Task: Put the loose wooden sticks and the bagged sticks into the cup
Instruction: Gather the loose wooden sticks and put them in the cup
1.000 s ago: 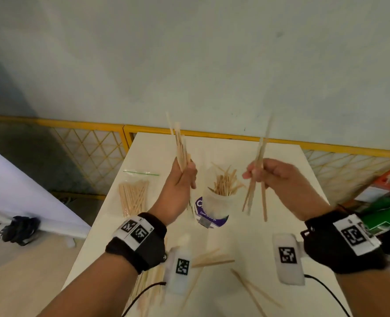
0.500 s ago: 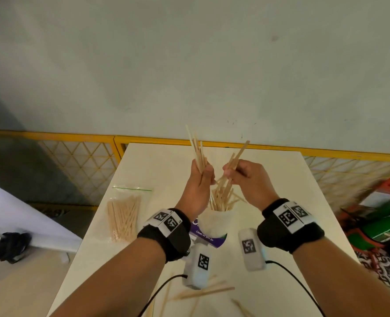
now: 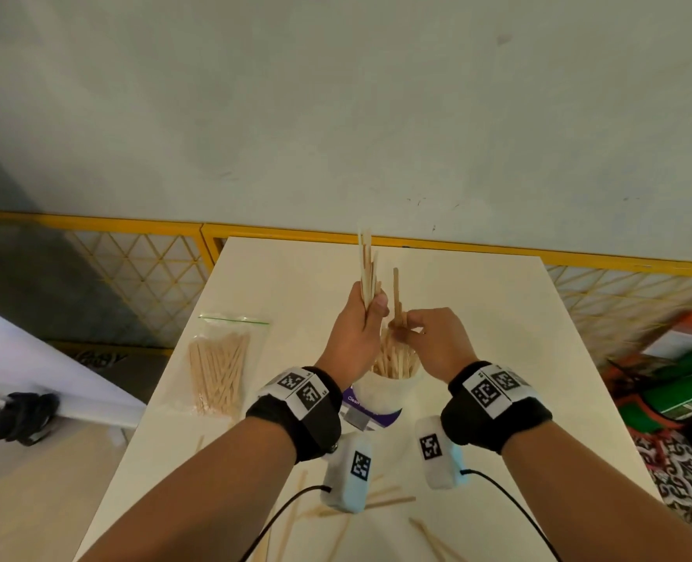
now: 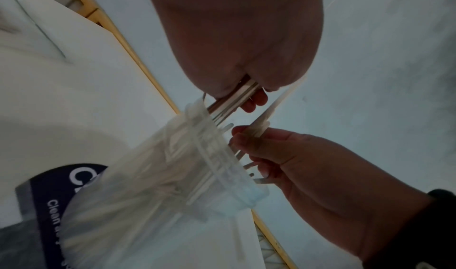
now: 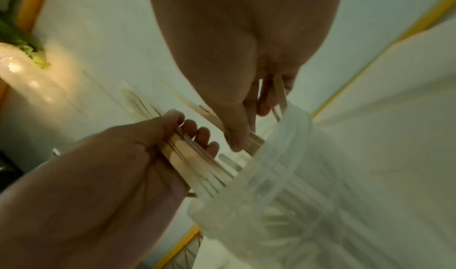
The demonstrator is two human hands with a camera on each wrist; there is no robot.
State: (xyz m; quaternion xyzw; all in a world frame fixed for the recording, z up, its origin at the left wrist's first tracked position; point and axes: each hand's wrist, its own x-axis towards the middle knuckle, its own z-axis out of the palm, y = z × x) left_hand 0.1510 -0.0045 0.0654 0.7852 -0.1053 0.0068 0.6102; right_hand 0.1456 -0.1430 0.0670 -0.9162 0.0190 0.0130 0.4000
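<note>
The white table (image 3: 478, 302) carries the work. The cup (image 3: 381, 403), translucent with a purple label, stands upright near the table's middle and is already well filled with sticks. The bagged sticks (image 3: 220, 365) lie flat in a clear zip bag to the left of the cup, well apart from it and untouched. A few loose sticks (image 3: 389, 500) lie on the near part of the table.

The left hand (image 3: 356, 338) has its fingers curled round an upright bundle of sticks (image 3: 366, 265) just above the cup's left rim. The right hand (image 3: 429, 342) pinches a few sticks (image 3: 396, 294) over the mouth; their lower ends appear to be already inside, though the wrist views are too blurred to confirm.

Recommended practice, as a judgement: keep each bundle near vertical, steer the lower ends into gaps among the standing sticks, and release low so none springs out. Avoid knocking the rim; a light cup loaded this high would likely tip.
</note>
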